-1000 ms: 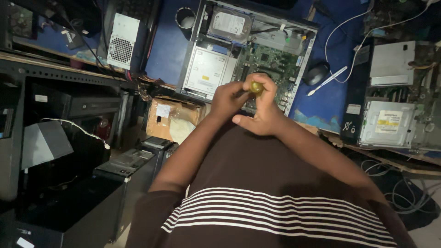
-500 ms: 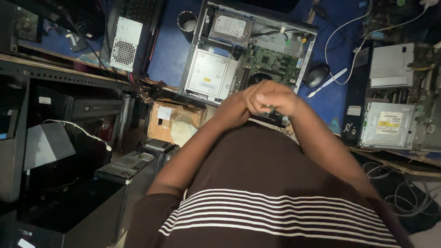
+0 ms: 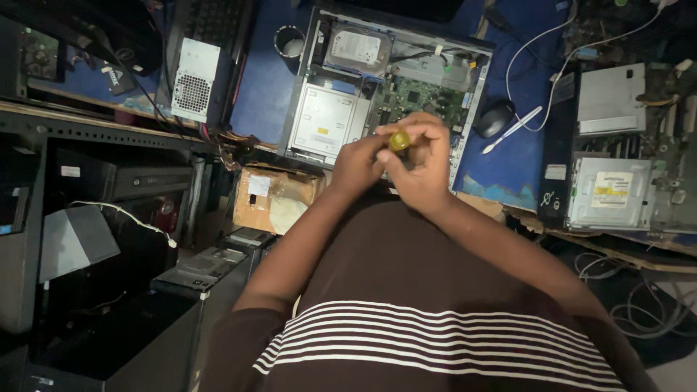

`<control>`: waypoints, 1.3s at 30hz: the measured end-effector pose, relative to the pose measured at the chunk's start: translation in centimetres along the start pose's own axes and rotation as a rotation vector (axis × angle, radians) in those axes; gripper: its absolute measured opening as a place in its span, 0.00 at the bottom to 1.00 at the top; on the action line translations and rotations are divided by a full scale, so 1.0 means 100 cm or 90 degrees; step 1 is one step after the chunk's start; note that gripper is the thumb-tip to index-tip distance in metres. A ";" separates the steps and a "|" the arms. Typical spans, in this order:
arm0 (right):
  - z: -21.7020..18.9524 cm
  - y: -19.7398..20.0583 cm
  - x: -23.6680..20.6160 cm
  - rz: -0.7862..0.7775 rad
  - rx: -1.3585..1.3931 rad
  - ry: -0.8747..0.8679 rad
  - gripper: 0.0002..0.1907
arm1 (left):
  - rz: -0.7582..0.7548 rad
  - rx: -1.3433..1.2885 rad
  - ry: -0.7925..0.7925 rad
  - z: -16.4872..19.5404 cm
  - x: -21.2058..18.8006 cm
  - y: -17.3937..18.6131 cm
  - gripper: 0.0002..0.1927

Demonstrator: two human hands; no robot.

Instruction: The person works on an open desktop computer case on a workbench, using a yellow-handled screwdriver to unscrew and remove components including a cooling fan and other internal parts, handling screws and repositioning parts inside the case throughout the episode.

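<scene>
yellow-capped tool [image 3: 399, 140] in right hand [image 3: 423, 163]

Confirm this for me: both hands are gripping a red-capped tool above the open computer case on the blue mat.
Not quite. In the head view, the tool's cap is yellow, not red. The rest holds: the left hand and right hand grip it above the open computer case on the blue mat.

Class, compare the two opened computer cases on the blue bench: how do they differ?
The middle case lies under the hands and shows a silver hard drive on top; the right case lies apart from them, with none visible. The middle case's green board shows clearly; the right case's inside is dim. Both are open, each with a grey drive box.
</scene>
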State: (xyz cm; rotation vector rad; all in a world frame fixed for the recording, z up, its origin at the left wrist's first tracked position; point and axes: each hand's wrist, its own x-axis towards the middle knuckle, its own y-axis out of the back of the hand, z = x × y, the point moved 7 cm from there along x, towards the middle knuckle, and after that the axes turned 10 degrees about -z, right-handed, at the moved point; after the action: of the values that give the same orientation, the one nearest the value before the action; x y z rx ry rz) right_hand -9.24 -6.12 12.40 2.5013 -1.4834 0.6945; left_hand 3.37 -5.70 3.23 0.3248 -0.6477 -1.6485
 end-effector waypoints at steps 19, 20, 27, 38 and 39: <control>-0.001 0.024 0.011 -0.192 -0.225 -0.076 0.16 | -0.056 -0.019 -0.102 0.006 -0.006 -0.008 0.16; 0.001 0.025 0.009 -0.199 -0.232 -0.097 0.17 | -0.062 0.000 -0.082 0.003 -0.006 -0.009 0.13; 0.002 0.023 0.000 -0.115 -0.083 -0.089 0.14 | 0.017 0.017 -0.043 0.007 -0.005 -0.003 0.10; -0.003 0.033 0.007 -0.059 -0.315 -0.018 0.20 | 0.026 0.020 -0.026 0.017 0.003 0.009 0.11; -0.003 0.033 0.008 -0.065 -0.318 -0.025 0.19 | 0.017 0.018 -0.029 0.017 0.004 0.009 0.12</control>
State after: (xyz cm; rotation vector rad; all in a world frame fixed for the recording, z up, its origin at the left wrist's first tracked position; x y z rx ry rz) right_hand -11.86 -8.26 12.72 2.1909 -1.3273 0.2202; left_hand 3.08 -5.76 5.12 0.2984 -0.7076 -1.6262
